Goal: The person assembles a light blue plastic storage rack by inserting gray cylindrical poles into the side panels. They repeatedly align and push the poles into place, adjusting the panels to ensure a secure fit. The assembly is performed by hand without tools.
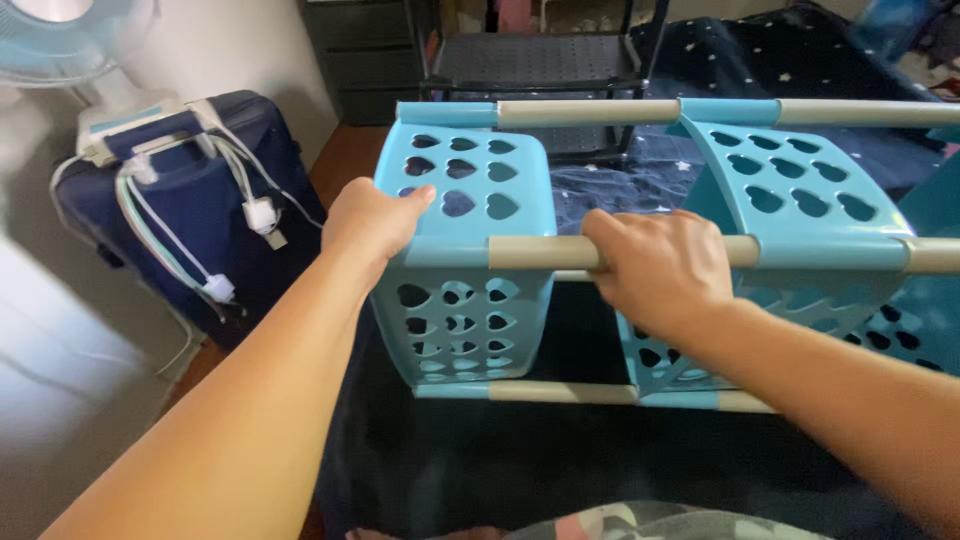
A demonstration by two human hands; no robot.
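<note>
A light blue plastic rack with heart-shaped cut-outs lies on its side in front of me. Its left panel [470, 190] and right panel [800, 195] are joined by beige tubes. My left hand [372, 222] grips the near left corner of the left panel. Between the two panels, my right hand [660, 268] is wrapped around the near beige tube [540, 252]. A second beige tube [590, 112] runs along the far side and a third [560, 392] along the bottom.
A navy suitcase [200, 210] with white chargers and cables draped over it stands at the left. A fan [70, 40] is at the top left. A black perforated shelf [540, 60] and a dark star-patterned cloth [780, 60] lie behind the rack.
</note>
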